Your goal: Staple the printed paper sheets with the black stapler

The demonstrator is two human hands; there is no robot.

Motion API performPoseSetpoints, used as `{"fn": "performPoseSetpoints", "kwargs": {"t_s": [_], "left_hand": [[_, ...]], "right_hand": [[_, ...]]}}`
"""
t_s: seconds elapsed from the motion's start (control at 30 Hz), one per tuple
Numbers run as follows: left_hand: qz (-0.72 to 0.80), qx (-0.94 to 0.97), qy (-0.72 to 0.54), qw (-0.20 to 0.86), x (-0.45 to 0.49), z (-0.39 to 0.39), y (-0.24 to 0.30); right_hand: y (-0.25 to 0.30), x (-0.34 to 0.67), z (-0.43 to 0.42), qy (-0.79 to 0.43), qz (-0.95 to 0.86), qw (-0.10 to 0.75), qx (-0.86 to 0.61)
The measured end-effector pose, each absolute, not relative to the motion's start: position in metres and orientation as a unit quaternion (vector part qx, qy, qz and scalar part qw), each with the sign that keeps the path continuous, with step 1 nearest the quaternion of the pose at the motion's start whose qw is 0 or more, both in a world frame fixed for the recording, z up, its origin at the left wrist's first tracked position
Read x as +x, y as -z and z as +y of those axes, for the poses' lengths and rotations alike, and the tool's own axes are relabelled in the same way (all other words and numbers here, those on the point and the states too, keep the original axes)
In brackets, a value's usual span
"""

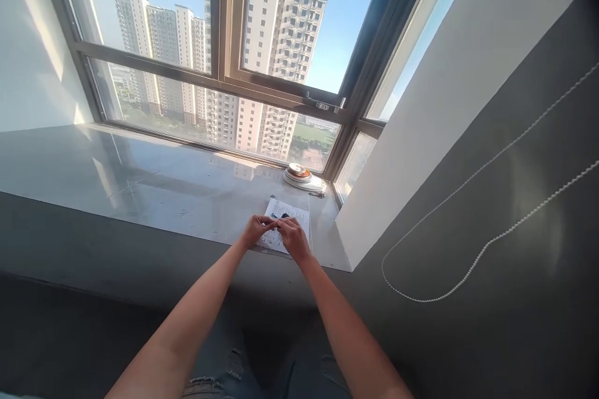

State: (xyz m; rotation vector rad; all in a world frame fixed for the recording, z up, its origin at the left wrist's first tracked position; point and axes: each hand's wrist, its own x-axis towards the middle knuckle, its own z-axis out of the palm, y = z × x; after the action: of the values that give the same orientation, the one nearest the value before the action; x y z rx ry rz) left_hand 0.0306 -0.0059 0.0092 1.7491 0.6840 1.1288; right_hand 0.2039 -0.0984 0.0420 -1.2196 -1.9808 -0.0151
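Both my arms reach forward to a grey window sill (140, 181). My left hand (256, 229) and my right hand (293, 237) meet above a white printed sheet of paper (292, 213) that lies on the sill near its front edge. The fingertips of both hands pinch together around something small and dark that I cannot make out. Part of the sheet is hidden under the hands.
A round white dish with an orange-brown top (302, 176) stands at the sill's back right corner by the window frame (281, 96). A white wall (444, 93) closes the right side, and a beaded blind cord (468, 262) hangs on the grey wall.
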Motion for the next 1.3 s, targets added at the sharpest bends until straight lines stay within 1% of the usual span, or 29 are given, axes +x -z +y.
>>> {"fn": "performPoseSetpoints", "kwargs": {"t_s": [0.07, 0.23, 0.33, 0.4, 0.47, 0.53, 0.57, 0.63, 0.73, 0.87, 0.97, 1.03, 1.1, 1.2, 1.3], "left_hand": [[0.265, 0.712, -0.452, 0.468, 0.03, -0.006, -0.01], [0.254, 0.72, -0.426, 0.485, 0.028, -0.012, -0.017], [0.265, 0.721, -0.421, 0.482, 0.028, -0.017, -0.024], [0.292, 0.702, -0.438, 0.48, 0.027, -0.02, -0.027], [0.314, 0.681, -0.45, 0.486, 0.028, -0.02, -0.028], [0.318, 0.673, -0.449, 0.494, 0.028, -0.02, -0.027], [0.317, 0.676, -0.444, 0.495, 0.029, -0.019, -0.027], [0.322, 0.681, -0.438, 0.49, 0.03, -0.017, -0.025], [0.343, 0.678, -0.444, 0.474, 0.03, -0.015, -0.022], [0.367, 0.649, -0.458, 0.484, 0.028, -0.01, -0.015], [0.401, 0.612, -0.487, 0.476, 0.027, 0.006, -0.01], [0.446, 0.607, -0.499, 0.427, 0.03, 0.028, -0.01], [0.485, 0.622, -0.499, 0.359, 0.034, 0.056, -0.013], [0.485, 0.656, -0.497, 0.297, 0.044, 0.1, -0.021], [0.426, 0.73, -0.458, 0.274, 0.05, 0.135, -0.025]], "right_hand": [[-0.043, 0.201, -0.094, -0.011, -0.784, 0.394, -0.48], [-0.04, 0.203, -0.093, -0.043, -0.785, 0.428, -0.446], [-0.049, 0.218, -0.096, -0.051, -0.774, 0.443, -0.451], [-0.059, 0.244, -0.095, -0.032, -0.724, 0.48, -0.494], [-0.067, 0.281, -0.088, 0.007, -0.62, 0.534, -0.575], [-0.067, 0.319, -0.077, 0.023, -0.503, 0.554, -0.663], [-0.063, 0.335, -0.071, 0.01, -0.48, 0.536, -0.694], [-0.05, 0.358, -0.058, -0.032, -0.479, 0.474, -0.739], [-0.025, 0.369, -0.044, -0.052, -0.486, 0.439, -0.754], [-0.006, 0.366, -0.043, -0.045, -0.481, 0.433, -0.761], [0.003, 0.358, -0.058, 0.006, -0.488, 0.384, -0.783], [0.009, 0.349, -0.071, 0.069, -0.506, 0.323, -0.797], [0.014, 0.34, -0.081, 0.107, -0.536, 0.279, -0.79], [0.016, 0.331, -0.088, 0.102, -0.554, 0.238, -0.791], [0.011, 0.33, -0.088, 0.095, -0.552, 0.2, -0.804]]}}
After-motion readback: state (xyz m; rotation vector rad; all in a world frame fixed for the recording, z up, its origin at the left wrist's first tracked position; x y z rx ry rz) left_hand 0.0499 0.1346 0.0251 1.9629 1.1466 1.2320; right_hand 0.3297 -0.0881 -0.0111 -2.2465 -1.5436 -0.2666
